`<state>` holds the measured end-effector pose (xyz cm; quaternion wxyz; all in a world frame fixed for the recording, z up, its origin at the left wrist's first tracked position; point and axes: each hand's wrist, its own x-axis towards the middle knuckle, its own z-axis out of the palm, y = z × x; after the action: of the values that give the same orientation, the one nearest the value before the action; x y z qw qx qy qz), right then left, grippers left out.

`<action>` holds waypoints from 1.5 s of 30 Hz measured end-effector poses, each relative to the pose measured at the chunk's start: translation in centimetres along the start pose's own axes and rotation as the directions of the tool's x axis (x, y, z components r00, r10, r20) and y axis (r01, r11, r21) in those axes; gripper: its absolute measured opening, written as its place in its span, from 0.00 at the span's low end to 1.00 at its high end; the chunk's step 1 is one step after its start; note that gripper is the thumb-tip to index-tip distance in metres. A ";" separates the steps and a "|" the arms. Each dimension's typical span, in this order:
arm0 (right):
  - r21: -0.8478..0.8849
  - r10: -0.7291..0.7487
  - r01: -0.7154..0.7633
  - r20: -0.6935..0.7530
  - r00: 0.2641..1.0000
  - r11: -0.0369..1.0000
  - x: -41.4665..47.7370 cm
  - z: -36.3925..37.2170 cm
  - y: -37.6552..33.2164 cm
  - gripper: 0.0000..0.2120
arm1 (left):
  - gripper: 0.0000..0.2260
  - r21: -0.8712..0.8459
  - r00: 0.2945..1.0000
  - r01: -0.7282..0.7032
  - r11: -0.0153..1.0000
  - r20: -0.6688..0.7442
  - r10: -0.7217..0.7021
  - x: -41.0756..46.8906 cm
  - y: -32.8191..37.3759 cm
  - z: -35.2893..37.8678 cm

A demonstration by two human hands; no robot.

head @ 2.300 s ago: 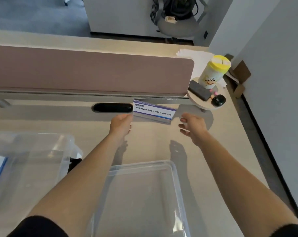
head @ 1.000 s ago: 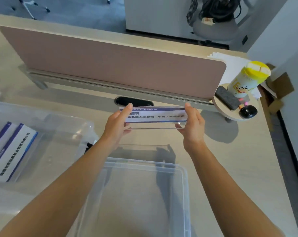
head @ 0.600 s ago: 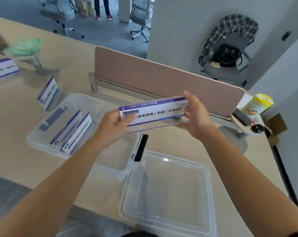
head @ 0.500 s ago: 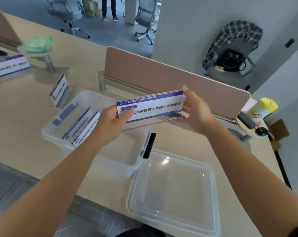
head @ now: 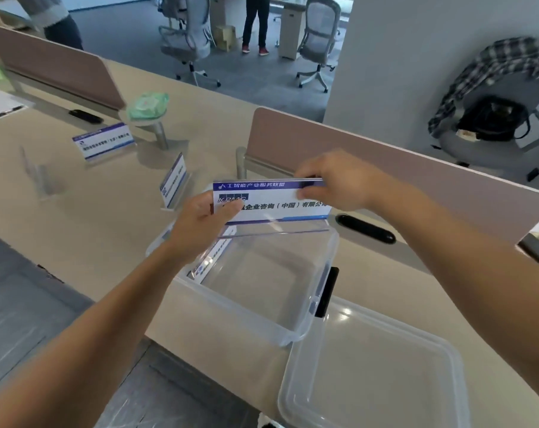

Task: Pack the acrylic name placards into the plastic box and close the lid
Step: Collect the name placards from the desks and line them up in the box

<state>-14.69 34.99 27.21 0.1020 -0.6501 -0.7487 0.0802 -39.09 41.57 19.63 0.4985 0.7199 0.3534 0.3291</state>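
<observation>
Head view. Both my hands grip one acrylic name placard (head: pixel 271 200), one at each end, well apart from each other. My left hand (head: pixel 200 223) pinches the left end, with the thumb lying on the printed face and the fingers behind it. My right hand (head: pixel 339 180) holds the upper right corner, its fingers curled over the top edge. The placard is off the bench (head: pixel 92 217), above the far side of the clear plastic box (head: pixel 231 313), with its long edge level and its blue-and-white printed face turned toward me. It is not yet inside the box.

The box stands open at the near edge of the bench. At least one packed placard (head: pixel 209 261) leans along its left wall, partly hidden by my left wrist. A black latch (head: pixel 327 291) sits on the box's right end. The clear lid (head: pixel 370 366) lies on the bench just beside that end, touching or nearly touching the box; I cannot tell which.

Two further placards stand on the bench beyond the box: one (head: pixel 173 180) near its far left corner, another (head: pixel 103 143) farther left. A pink divider panel (head: pixel 385 168) runs behind my hands.
</observation>
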 end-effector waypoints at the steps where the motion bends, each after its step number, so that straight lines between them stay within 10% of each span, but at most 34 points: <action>1: 0.013 -0.008 0.009 -0.014 1.000 1.000 0.6 0.3 0.3 0.06 | 0.09 -0.006 0.999 0.036 0.999 0.008 -0.036 0.6 0.0 -0.4; 6: -0.063 0.033 -0.033 -0.013 0.999 0.997 3.1 2.6 0.7 0.04 | 0.13 0.270 0.997 -0.054 0.961 0.065 0.037 3.6 -0.7 -2.5; 10: -0.162 0.127 -0.117 0.050 0.991 0.980 5.3 4.7 0.0 0.06 | 0.18 0.625 0.953 -0.267 0.733 0.283 0.105 7.1 -3.7 -2.4; 14: -0.191 0.309 -0.289 0.085 0.947 0.938 6.9 7.3 -1.9 0.07 | 0.07 0.561 0.896 -0.383 0.734 0.418 0.148 11.3 -7.6 -3.7; 24: -0.054 0.623 -0.630 0.239 0.745 0.775 9.0 13.8 -7.6 0.10 | 0.08 0.267 0.505 -0.687 0.676 0.844 0.180 17.2 -10.9 -6.0; 34: 0.107 0.888 -0.901 0.155 0.433 0.420 7.8 21.6 -6.6 0.12 | 0.29 0.533 0.829 -0.400 0.746 0.557 0.047 20.8 -19.9 -7.0; 45: 0.208 0.923 -0.940 0.224 0.313 0.269 10.6 28.9 -4.9 0.12 | 0.27 0.454 0.950 -0.179 0.873 0.311 0.033 19.2 -23.4 -5.8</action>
<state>-28.27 45.10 1.00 0.1114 -0.9378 -0.2061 0.2564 -37.87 66.37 1.34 0.3338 0.8794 0.3051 0.1487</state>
